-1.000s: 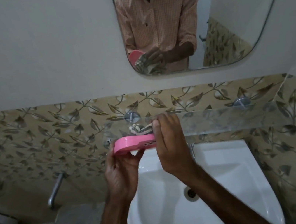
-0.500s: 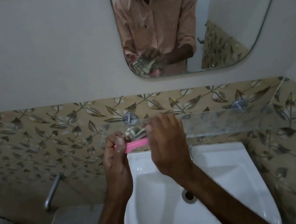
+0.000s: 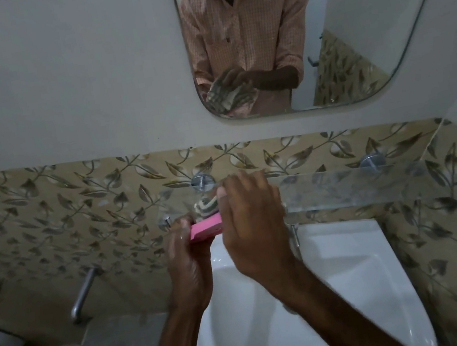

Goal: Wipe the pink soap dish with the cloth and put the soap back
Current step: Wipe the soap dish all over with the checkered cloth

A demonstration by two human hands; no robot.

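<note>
**Dish being wiped above the basin**

The dish point(image 3: 206, 227) is gripped at its near end by the left hand point(image 3: 186, 257), while the cloth point(image 3: 207, 204) is pressed onto it by the closed right hand point(image 3: 255, 228). Wiping seems underway; next, the soap, unseen here, must be fetched.

The pink soap dish point(image 3: 206, 227) looks like smooth plastic with a soft, half-matt shine. The cloth point(image 3: 207, 205) pressed on it is a woven, striped fabric, rough and matt. The sink point(image 3: 353, 266) is white glazed ceramic, very glossy. The shelf point(image 3: 352, 187) is clear glass, a little cloudy, and its round holders point(image 3: 372, 161) are polished metal. The wall tiles point(image 3: 57, 217) have a leaf pattern and a faint sheen; the upper wall point(image 3: 71, 78) is matt paint. The mirror point(image 3: 346, 19) is smooth and bright.
</note>
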